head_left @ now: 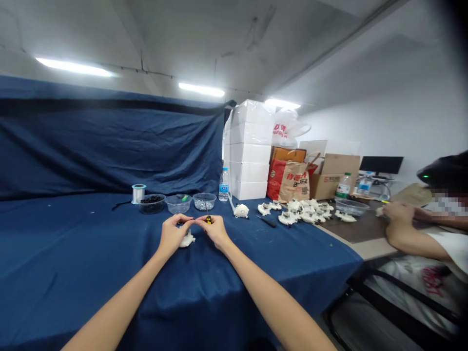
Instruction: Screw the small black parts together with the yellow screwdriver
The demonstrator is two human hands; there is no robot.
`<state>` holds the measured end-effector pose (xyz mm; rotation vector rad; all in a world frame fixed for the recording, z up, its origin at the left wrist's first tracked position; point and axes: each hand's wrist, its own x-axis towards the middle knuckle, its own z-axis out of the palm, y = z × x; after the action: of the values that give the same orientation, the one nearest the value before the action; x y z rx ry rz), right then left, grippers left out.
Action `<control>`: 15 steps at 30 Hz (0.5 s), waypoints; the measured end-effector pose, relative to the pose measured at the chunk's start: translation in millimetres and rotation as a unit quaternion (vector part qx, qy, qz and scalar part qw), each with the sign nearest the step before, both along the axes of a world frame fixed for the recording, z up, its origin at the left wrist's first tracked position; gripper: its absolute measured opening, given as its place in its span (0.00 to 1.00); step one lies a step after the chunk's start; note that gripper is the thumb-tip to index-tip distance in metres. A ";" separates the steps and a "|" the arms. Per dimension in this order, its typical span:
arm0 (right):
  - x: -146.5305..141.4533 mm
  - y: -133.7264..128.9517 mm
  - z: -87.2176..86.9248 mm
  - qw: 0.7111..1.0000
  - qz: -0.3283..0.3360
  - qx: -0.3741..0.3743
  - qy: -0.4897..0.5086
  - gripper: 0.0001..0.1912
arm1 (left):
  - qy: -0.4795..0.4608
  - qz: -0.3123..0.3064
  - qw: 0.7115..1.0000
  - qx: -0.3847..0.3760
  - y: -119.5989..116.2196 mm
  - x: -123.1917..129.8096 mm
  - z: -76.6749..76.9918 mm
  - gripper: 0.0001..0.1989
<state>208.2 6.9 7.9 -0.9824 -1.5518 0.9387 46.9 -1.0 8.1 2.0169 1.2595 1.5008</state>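
Note:
Both hands meet above the blue cloth near the middle of the view. My right hand (214, 229) is closed around a yellow and black screwdriver (209, 220), its thin shaft pointing up. My left hand (175, 233) is closed in a pinch, its fingertips meeting those of the right; whatever small thing lies between them is too small to name. Just under the left fingers a white plastic part (187, 240) rests on the cloth, partly hidden by that hand. Beyond the hands stand clear bowls, one of black pieces (152, 204) and one of small silvery pieces (204, 201).
A middle bowl (178, 204), a wire spool (138, 194) and a water bottle (224, 185) stand behind. To the right lie a dark screwdriver (266, 221) and several white parts (307, 211). White boxes (250, 156) are stacked behind. Another person's hands (400, 219) are at far right.

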 end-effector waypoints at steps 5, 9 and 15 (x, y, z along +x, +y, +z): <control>2.8 0.1 0.8 0.999 -0.024 0.027 0.025 0.14 | 0.035 0.031 0.999 0.016 8.6 3.2 1.2 0.14; 2.0 1.7 -2.2 0.999 -0.032 0.013 0.040 0.14 | 0.060 0.056 0.996 0.028 10.8 7.5 -0.6 0.14; 3.0 1.6 -4.2 0.997 -0.027 -0.054 0.056 0.15 | 0.112 0.124 0.980 0.105 -1.5 15.0 -3.7 0.16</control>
<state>211.2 8.5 3.7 -1.0249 -1.3875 1.0310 61.9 -2.5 4.4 2.2871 1.5484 1.6112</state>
